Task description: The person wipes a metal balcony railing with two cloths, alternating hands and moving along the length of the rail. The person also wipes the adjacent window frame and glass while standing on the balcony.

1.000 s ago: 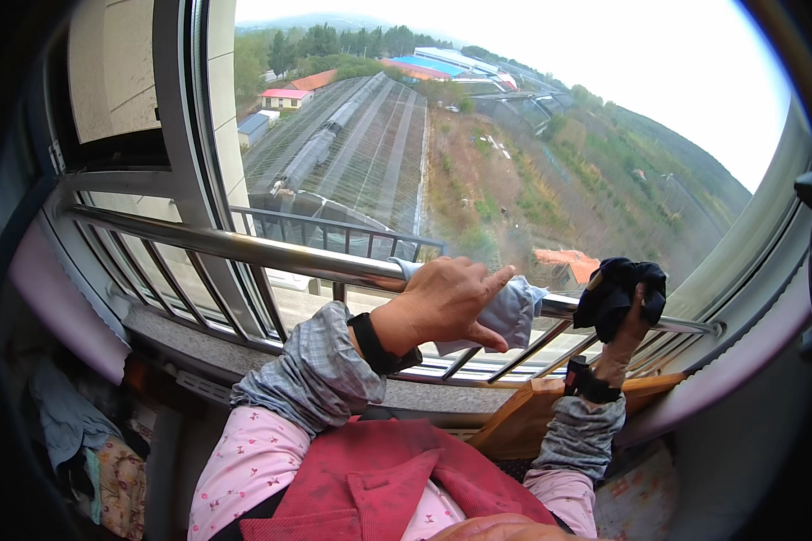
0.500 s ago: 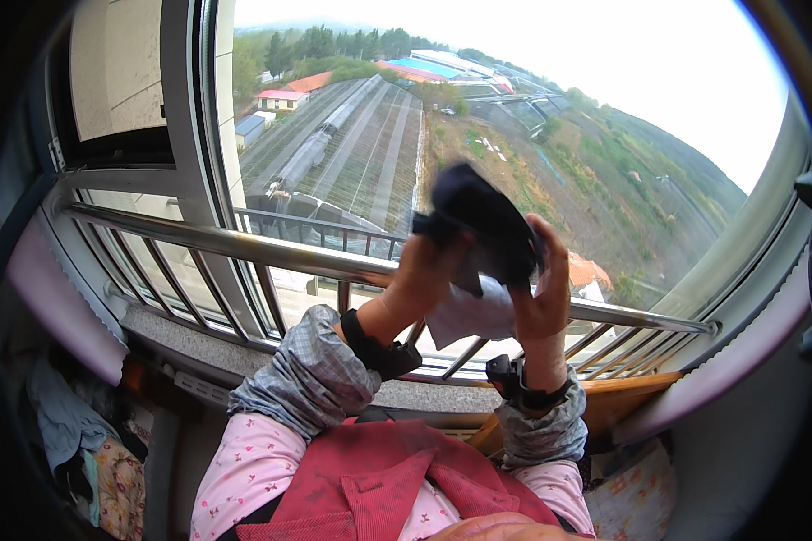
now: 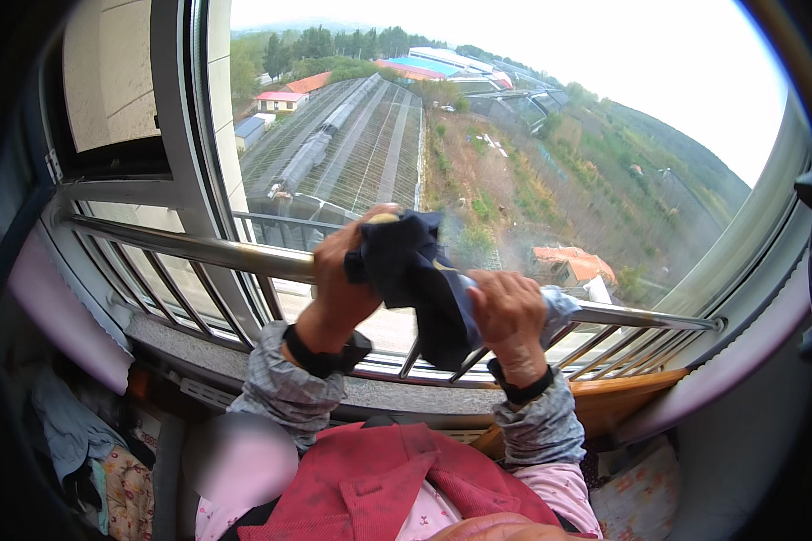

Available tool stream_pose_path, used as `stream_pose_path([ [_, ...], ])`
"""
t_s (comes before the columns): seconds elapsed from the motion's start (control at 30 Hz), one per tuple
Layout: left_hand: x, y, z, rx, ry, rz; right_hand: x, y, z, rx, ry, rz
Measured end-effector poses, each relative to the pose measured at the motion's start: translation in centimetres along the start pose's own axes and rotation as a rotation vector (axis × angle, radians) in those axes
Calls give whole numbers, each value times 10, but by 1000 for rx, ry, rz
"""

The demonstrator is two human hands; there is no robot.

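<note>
Dark navy cloth (image 3: 415,270) is bunched between my hands in front of the metal window rail, with a fold hanging below the rail. At its left end, my left hand (image 3: 334,284) is closed around it. My right hand (image 3: 510,316) has its fingers curled down over a pale bluish-white cloth (image 3: 559,309), at the right side of the dark one. The pale cloth sticks out past my right fingers, by the top of the rail. Whether the two cloths are joined, I cannot tell.
A shiny metal railing (image 3: 244,259) with upright bars runs across the window, above a speckled stone sill (image 3: 406,394). Purple curtains (image 3: 63,311) hang at both sides. Folded clothes (image 3: 72,415) lie at lower left. Outside are a large greenhouse roof (image 3: 343,135) and fields.
My hands have come down and spread apart, the left moving leftward. The dark cloth has dropped to the rail, and the pale cloth has shifted right, under my right hand.
</note>
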State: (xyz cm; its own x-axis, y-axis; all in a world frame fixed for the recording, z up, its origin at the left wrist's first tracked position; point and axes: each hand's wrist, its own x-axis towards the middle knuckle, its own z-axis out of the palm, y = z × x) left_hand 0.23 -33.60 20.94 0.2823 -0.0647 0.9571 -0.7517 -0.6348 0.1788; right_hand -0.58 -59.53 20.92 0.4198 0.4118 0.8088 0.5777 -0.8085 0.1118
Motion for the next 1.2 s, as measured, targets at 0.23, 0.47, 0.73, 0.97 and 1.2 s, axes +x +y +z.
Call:
stream_pose_path([
  [0.23, -8, -9, -32, 335, -40, -102, -54, 102, -44, -222, 174, 199],
  [0.47, -4, -7, -23, 373, -16, -47, -29, 51, -16, -180, 164, 128],
  [0.73, -10, -9, -23, 371, -8, -76, 22, -47, 11, 104, -33, -46],
  [0.97, -11, -9, -25, 399, 17, -32, -1, 4, -2, -13, 92, 20],
  [1.2, -15, -13, -21, 448, 22, -67, -63, 117, -44, -195, 139, 190],
])
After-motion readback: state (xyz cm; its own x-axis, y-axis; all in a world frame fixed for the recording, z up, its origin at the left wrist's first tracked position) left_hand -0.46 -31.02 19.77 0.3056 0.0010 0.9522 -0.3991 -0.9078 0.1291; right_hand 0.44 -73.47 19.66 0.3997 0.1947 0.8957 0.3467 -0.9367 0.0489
